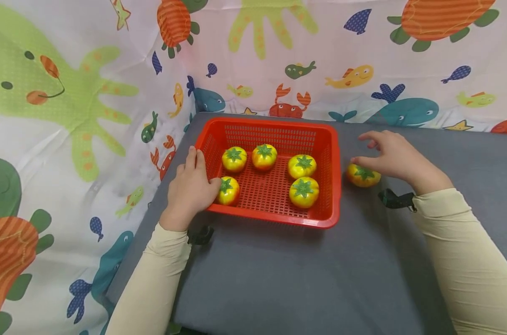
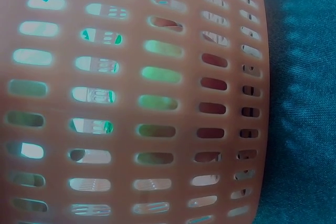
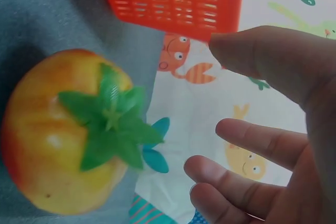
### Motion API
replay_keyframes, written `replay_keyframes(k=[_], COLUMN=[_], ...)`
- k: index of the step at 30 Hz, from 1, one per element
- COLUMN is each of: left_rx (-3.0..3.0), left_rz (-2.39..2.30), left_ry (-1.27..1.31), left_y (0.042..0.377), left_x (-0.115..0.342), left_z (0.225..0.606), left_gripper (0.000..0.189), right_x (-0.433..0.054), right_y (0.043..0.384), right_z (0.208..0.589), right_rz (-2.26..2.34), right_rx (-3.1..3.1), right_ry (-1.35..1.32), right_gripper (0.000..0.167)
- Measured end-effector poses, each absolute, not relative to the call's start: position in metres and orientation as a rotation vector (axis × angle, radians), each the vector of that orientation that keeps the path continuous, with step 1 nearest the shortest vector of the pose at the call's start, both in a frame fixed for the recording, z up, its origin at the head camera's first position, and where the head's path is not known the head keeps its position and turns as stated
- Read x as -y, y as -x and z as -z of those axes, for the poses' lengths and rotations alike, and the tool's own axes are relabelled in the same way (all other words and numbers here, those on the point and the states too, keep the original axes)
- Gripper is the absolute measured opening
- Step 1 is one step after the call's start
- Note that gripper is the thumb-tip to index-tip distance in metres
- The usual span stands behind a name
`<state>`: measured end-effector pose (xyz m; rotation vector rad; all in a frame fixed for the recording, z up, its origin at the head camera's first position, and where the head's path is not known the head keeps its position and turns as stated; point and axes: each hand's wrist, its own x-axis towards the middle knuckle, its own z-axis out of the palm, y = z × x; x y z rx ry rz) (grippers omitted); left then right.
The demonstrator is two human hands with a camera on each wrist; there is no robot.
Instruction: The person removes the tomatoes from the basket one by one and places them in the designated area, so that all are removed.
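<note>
basket (image 2: pixel 187 103) dominates left wrist view; head view reveals left hand (image 1: pixel 191 188) unclenched on rim (image 1: pixel 278 122), right hand (image 1: pixel 397 159) loose near a tomato (image 1: pixel 364 177).

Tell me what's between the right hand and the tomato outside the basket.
Nothing: in the right wrist view, the gap between right hand and tomato is bare.

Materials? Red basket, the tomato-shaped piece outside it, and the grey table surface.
Basket: likely molded plastic, semi-gloss; uniform slots, rounded rim.
Tomato-shaped piece: probably artificial, maybe plastic or coated foam, glossy; bright highlights on smooth skin, though real produce can't be excluded.
Table surface: seems fabric-covered, matte; fuzzy, fibrous texture in the left wrist view.
</note>
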<state>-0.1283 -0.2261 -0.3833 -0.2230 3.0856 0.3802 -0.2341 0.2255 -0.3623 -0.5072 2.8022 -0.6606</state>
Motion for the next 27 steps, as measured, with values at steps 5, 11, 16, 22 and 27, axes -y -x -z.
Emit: replay_keyframes(k=[5, 11, 16, 22, 27], left_rx=[-3.085, -3.085, -3.09, -3.093, -3.088], left_rz=[-0.391, -0.397, -0.391, -0.377, -0.372], left_ry=[0.22, 0.233, 0.232, 0.22, 0.219], left_y=[0.129, 0.128, 0.128, 0.131, 0.131], left_x=[0.226, 0.227, 0.228, 0.228, 0.227], left_z=[0.386, 0.387, 0.386, 0.386, 0.386], left_gripper=[0.091, 0.092, 0.092, 0.093, 0.092], right_x=[-0.218, -0.204, -0.191, -0.178, -0.168], right_y=[0.237, 0.24, 0.244, 0.246, 0.244], right_z=[0.353, 0.343, 0.335, 0.328, 0.325], right_rz=[0.667, 0.678, 0.678, 0.657, 0.655], right_rx=[-2.789, -2.785, -2.799, -2.799, -2.794], right_ry=[0.467, 0.488, 0.53, 0.543, 0.549], right_gripper=[0.089, 0.091, 0.086, 0.081, 0.082])
